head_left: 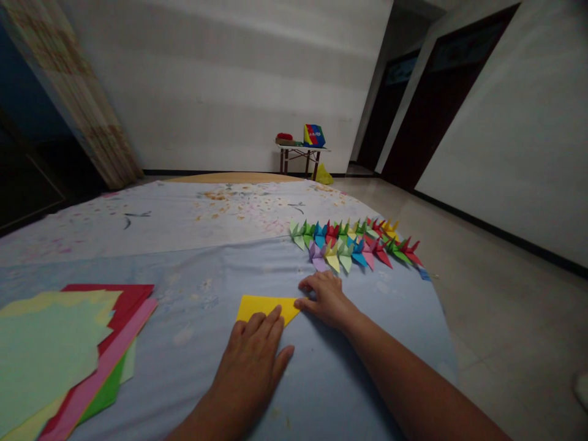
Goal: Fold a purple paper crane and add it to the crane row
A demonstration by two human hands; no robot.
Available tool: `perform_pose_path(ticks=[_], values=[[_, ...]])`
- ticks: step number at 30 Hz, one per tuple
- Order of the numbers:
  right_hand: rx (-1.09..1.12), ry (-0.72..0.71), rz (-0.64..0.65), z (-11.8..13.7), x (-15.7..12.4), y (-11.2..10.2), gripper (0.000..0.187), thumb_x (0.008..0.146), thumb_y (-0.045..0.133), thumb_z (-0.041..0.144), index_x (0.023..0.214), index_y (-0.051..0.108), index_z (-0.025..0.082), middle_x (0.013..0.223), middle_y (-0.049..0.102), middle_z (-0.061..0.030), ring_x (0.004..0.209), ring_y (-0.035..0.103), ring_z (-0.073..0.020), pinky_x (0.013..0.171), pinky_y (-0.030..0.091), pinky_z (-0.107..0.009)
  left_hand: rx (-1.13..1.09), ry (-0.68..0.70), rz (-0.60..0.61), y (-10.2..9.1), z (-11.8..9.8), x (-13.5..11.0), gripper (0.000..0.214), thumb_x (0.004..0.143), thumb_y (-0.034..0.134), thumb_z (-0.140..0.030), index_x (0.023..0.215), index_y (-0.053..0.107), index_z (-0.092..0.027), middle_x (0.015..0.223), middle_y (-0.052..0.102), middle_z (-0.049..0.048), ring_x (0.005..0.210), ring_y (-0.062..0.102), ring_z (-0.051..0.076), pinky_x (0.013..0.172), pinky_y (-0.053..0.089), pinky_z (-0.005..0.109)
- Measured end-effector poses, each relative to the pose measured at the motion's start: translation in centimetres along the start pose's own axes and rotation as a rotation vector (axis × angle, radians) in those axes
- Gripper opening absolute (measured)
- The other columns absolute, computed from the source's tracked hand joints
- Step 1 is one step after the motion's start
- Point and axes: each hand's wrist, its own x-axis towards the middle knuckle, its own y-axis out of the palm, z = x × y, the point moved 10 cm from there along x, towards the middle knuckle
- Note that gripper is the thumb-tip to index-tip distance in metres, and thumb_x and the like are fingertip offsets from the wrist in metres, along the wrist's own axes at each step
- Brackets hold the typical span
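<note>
Left of the worktop's [413,306] right edge: our yellow paper [261,305], flat.
Left hand [255,352]: fingers resting on it, unclenched.
Right hand [328,300]: at its corner; pinching, we can't tell.
Fold: we'd align edges before creasing.

The room is dim. Beyond the table [239,177], soft grey bands shade the wall [220,79]; left of the table, darkness swallows detail beside the curtain [78,92]. Right of the table, wide-lens distortion tilts the doors [441,104]. On the table, a soft shadow lies under the right hand [327,297].
</note>
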Motion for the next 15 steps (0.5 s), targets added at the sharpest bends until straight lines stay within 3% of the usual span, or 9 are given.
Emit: perform_pose_path(ticks=[6, 15], values=[[-0.016, -0.010, -0.003, 0.40, -0.22, -0.10, 0.031, 0.075, 0.065, 0.046, 0.096, 0.062, 0.023, 0.096, 0.058, -0.0056, 0.098, 0.044, -0.0238, 0.083, 0.029, -0.037, -0.008, -0.002, 0.007, 0.54, 0.32, -0.05, 0.050, 0.088, 0.042, -0.040, 0.135, 0.040, -0.025, 0.141, 0.040, 0.0049, 0.122, 0.043, 0.033, 0.097, 0.032, 0.055], [-0.002, 0.024, -0.004, 0.05, -0.35, 0.04, 0.031, 0.076, 0.063, 0.046, 0.099, 0.061, 0.025, 0.098, 0.058, -0.0043, 0.099, 0.043, -0.0224, 0.083, 0.027, -0.035, 0.015, -0.014, 0.053, 0.55, 0.27, 0.19, 0.046, 0.088, 0.041, -0.039, 0.133, 0.042, -0.032, 0.142, 0.040, 0.0024, 0.121, 0.044, 0.032, 0.097, 0.032, 0.052]])
